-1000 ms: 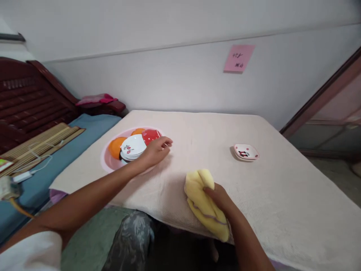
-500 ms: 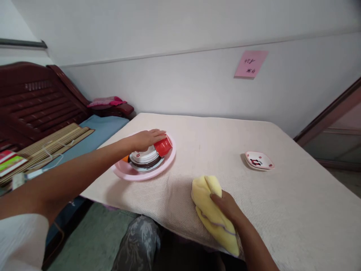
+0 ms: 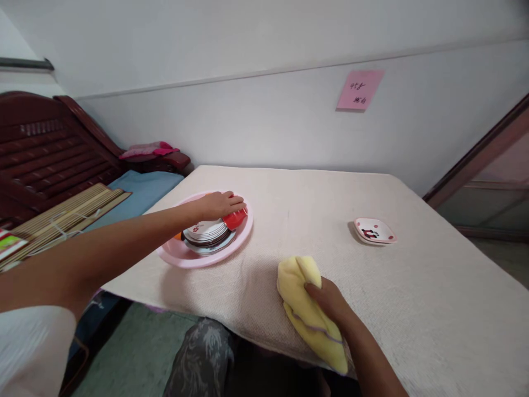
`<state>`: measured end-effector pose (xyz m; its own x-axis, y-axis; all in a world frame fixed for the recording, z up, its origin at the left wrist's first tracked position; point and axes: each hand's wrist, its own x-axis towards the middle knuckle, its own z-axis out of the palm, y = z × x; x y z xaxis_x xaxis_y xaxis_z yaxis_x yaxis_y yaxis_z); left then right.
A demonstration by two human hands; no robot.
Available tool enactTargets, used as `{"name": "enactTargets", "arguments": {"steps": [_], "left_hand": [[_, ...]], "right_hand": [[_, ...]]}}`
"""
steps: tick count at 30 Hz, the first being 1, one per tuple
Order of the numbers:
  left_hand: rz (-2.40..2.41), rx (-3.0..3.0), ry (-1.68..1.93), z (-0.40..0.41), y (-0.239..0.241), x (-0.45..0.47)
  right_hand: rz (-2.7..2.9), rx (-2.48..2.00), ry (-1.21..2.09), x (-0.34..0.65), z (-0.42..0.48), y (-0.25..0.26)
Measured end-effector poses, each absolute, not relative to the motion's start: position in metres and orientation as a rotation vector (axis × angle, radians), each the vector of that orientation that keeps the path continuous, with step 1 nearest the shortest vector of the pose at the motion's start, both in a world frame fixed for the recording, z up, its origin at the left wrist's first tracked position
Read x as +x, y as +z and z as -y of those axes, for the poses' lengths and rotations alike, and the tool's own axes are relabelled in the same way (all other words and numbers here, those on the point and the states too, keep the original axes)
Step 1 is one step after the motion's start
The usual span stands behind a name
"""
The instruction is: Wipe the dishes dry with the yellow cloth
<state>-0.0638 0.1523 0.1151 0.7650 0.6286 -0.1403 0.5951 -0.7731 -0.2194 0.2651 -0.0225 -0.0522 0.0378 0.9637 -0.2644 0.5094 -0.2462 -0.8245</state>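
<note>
Red bowl (image 3: 235, 220) | left hand (image 3: 221, 205): fingers together atop it | right hand (image 3: 326, 300): fingers clamped on yellow towel (image 3: 300, 309) (folded)

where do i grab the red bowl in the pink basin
Take the red bowl by its exposed outer wall from the right: it sits tilted against the stacked plates, which block the other side, and the left hand covers its top.

Cream-covered bench (image 3: 314, 220) with three things lying on it.
Pink tray (image 3: 247, 231) left of centre, small square dish (image 3: 374, 231) right, yellow towel (image 3: 295, 292) at the near edge.
</note>
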Motion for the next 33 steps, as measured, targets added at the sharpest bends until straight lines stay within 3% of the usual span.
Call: {"name": "enactTargets", "arguments": {"steps": [13, 20, 29, 33], "left_hand": [[1.034, -2.665, 0.312, -0.163, 0.109, -0.068], [1.164, -2.542, 0.105, -0.155, 0.124, -0.066], [1.402, -2.441, -0.96, -0.124, 0.175, -0.023], [1.585, -2.396, -1.557, -0.091, 0.169, 0.031]], "right_hand": [[1.504, -1.808, 1.114, 0.263, 0.025, -0.044], [1.532, -1.806, 1.103, 0.263, 0.023, -0.046], [1.522, -1.752, 1.1, 0.262, 0.027, -0.039], [1.468, -1.698, 1.119, 0.265, 0.026, -0.035]]}}
